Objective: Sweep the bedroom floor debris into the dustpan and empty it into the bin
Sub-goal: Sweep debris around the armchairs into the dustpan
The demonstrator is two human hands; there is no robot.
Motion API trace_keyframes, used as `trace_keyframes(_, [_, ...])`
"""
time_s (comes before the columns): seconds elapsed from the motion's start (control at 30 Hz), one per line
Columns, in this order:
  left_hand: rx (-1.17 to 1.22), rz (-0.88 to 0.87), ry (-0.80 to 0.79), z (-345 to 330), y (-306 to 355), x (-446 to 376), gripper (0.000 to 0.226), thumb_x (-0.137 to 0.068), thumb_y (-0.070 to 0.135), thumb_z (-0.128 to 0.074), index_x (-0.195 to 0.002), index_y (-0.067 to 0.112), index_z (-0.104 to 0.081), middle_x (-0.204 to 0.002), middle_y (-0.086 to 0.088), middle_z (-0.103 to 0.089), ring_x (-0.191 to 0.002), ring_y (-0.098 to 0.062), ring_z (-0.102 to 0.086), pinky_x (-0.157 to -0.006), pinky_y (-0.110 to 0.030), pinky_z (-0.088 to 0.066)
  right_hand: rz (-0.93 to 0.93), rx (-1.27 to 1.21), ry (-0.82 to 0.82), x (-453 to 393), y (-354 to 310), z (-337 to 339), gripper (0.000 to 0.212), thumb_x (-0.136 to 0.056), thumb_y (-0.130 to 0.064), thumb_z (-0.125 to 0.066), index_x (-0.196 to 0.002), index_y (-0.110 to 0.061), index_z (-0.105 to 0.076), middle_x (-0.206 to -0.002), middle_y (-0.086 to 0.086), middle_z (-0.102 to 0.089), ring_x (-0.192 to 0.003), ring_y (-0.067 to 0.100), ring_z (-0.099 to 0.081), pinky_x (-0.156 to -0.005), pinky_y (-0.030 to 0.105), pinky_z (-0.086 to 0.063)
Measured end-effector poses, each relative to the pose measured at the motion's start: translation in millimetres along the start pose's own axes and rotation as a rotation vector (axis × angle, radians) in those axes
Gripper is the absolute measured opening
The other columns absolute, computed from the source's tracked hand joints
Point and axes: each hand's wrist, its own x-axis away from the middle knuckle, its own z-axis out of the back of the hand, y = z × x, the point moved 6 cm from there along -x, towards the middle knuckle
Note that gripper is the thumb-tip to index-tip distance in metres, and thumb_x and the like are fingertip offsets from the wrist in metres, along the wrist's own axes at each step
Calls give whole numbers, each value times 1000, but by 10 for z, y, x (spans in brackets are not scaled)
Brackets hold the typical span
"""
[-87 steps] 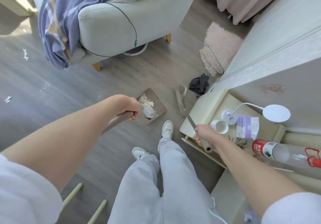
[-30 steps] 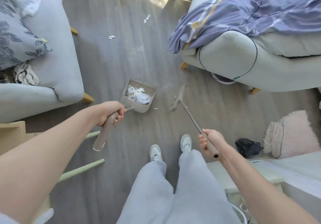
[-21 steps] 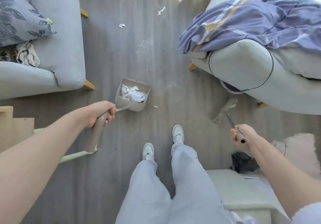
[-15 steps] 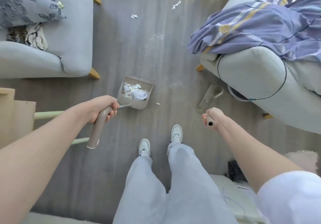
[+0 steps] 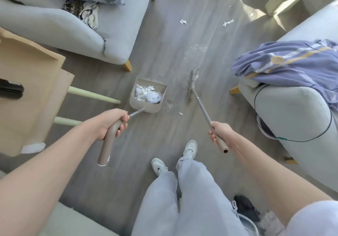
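Note:
A taupe dustpan [image 5: 161, 87] sits on the grey floor ahead of my feet, with crumpled white paper [image 5: 148, 95] inside it. My left hand [image 5: 112, 123] grips its long handle. My right hand [image 5: 220, 134] grips the broom handle, and the broom head [image 5: 191, 85] rests on the floor just right of the pan. Small white crumbs [image 5: 171, 106] lie between pan and broom. More crumbs [image 5: 196, 50] and two paper scraps [image 5: 182, 21] [image 5: 227, 23] lie farther up the floor.
A grey armchair [image 5: 73, 29] with a patterned cushion stands at upper left, a wooden table [image 5: 23, 82] with pale green legs at left. A light sofa [image 5: 292, 107] draped with a purple blanket is at right. My shoes [image 5: 190, 148] are below the pan.
The view has swung from the nightstand side to the open floor. My right hand has brought the broom head down beside the dustpan. The dustpan stays in my left hand's grip.

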Motion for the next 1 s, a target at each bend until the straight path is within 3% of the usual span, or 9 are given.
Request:
trace_keyframes(0.13, [28,-3,10,269,-427,39,13,-80,9,-47,-76,22,-49,-64,1,-50,-40,-7,-41,-36,-14,-35,-44,162,-42,223,256,0,17,-100,-31,-51,-103,-15,-54,-64,1,-50,-40,10,-40,-36,18,-35])
trace_keyframes(0.3, [39,14,45,665,-881,96,12,-78,9,-48,-77,20,-50,-65,0,-52,-39,-7,-42,-37,-13,-37,-67,390,-142,404,232,-468,12,-102,-25,-45,-96,-15,-48,-65,1,-47,-37,7,-36,-33,16,-30])
trace_keyframes(0.57, [-33,105,50,892,-1431,-158,13,-78,3,-52,-88,13,-53,-62,-2,-51,-41,-9,-46,-39,-16,-38,-229,540,-275,97,100,-1085,14,-101,-27,-46,-110,-16,-45,-65,0,-48,-37,6,-40,-33,14,-31])
trace_keyframes(0.73, [-50,123,74,864,-1526,-375,11,-82,5,-50,-88,12,-56,-63,-2,-49,-43,-10,-45,-41,-17,-38,-187,573,-146,-137,-438,-759,18,-101,-27,-50,-91,-11,-48,-64,1,-50,-34,6,-41,-32,13,-33])
trace_keyframes(0.87, [66,128,78,818,-1372,-479,9,-85,8,-54,-84,17,-53,-68,-1,-52,-44,-8,-45,-40,-16,-38,-147,525,-28,-372,-997,-280,20,-102,-28,-46,-90,-12,-47,-65,1,-48,-32,6,-40,-30,15,-33])
trace_keyframes(1.0, [168,143,51,716,-1149,-510,9,-88,9,-56,-84,16,-52,-66,-1,-54,-42,-7,-45,-37,-14,-38,-129,488,-20,-419,-1379,-122,24,-103,-29,-42,-86,-12,-44,-66,1,-44,-29,6,-37,-28,15,-31])
